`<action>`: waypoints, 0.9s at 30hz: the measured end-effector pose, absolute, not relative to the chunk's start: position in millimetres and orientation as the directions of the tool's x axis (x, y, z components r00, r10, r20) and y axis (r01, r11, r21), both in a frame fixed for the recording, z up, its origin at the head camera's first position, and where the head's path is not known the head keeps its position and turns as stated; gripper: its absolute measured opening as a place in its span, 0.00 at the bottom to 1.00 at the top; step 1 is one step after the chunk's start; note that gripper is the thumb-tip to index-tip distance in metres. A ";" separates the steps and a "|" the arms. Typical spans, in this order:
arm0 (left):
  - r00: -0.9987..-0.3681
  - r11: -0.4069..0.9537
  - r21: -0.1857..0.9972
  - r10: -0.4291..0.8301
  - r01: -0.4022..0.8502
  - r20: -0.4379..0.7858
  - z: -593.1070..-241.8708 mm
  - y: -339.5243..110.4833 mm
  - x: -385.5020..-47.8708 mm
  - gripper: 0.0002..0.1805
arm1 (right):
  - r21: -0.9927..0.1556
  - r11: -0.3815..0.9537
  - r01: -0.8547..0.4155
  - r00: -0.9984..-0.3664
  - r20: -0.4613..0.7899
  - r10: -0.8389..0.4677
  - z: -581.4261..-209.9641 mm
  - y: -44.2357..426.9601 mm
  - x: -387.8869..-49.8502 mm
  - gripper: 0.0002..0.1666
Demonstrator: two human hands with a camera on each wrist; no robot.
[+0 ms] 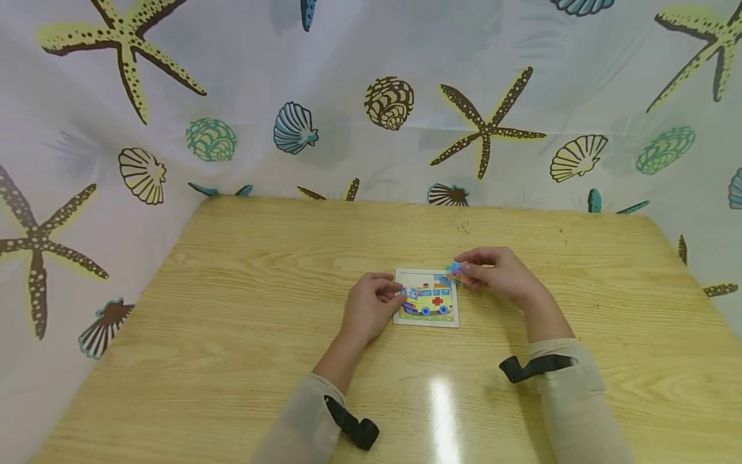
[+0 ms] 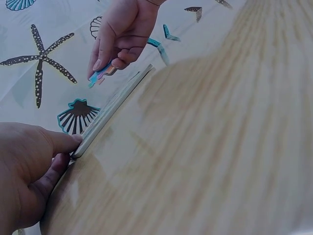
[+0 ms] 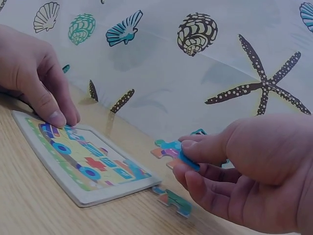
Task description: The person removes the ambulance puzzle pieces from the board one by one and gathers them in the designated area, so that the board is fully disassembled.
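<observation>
A jigsaw board (image 1: 426,324) with a pale frame lies flat on the table, showing a yellow ambulance with a red cross. Bare backing shows along its upper part. My left hand (image 1: 371,306) holds the board's left edge, thumb and fingertips at the frame in the left wrist view. Just off the upper right corner, my right hand (image 1: 501,277) pinches colourful jigsaw pieces (image 3: 167,149) between thumb and fingers; how many is hidden. Beneath that hand, a loose green and orange jigsaw piece (image 3: 175,201) lies on the table against the board's edge in the right wrist view.
The wooden table (image 1: 261,290) extends around the board on all sides. A white curtain (image 1: 342,58) printed with starfish and shells hangs behind the table and along its sides. Black straps (image 1: 350,422) sit on both sleeved forearms.
</observation>
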State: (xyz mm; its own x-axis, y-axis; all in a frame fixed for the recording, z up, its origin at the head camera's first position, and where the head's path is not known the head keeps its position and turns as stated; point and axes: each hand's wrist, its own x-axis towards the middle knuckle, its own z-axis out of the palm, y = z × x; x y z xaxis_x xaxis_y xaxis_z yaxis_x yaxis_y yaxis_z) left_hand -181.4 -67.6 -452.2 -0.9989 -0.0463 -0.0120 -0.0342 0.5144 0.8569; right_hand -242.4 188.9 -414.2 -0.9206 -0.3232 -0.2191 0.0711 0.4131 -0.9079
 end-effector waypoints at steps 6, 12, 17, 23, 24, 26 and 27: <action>-0.999 0.513 0.858 -0.042 -0.016 0.007 -453.4 -68.6 -180.8 0.08 | -0.901 0.428 0.075 -0.915 -0.233 -0.330 -414.1 196.8 -241.8 0.19; -0.999 0.502 0.865 -0.044 -0.022 0.000 -455.1 -69.9 -180.0 0.08 | -0.879 0.468 0.088 -0.914 -0.258 -0.313 -413.5 207.0 -241.7 0.20; -0.998 0.502 0.864 -0.061 -0.032 -0.001 -455.2 -70.5 -180.0 0.07 | -0.857 0.504 0.108 -0.925 -0.272 -0.264 -410.4 214.3 -240.9 0.21; -0.998 0.499 0.866 -0.054 -0.037 -0.011 -455.8 -68.6 -181.6 0.08 | -0.830 0.541 0.138 -0.937 -0.285 -0.199 -410.4 223.6 -240.1 0.21; -0.998 0.496 0.867 -0.057 -0.040 -0.014 -455.8 -68.3 -181.9 0.07 | -0.827 0.544 0.141 -0.938 -0.288 -0.195 -411.0 224.8 -240.3 0.21; -0.998 0.494 0.869 -0.058 -0.041 -0.014 -455.5 -68.0 -182.0 0.07 | -0.823 0.551 0.139 -0.939 -0.286 -0.190 -412.8 227.0 -240.8 0.21; -0.998 0.494 0.869 -0.056 -0.040 -0.014 -455.2 -67.8 -182.1 0.07 | -0.819 0.557 0.139 -0.941 -0.285 -0.185 -413.6 228.1 -241.0 0.21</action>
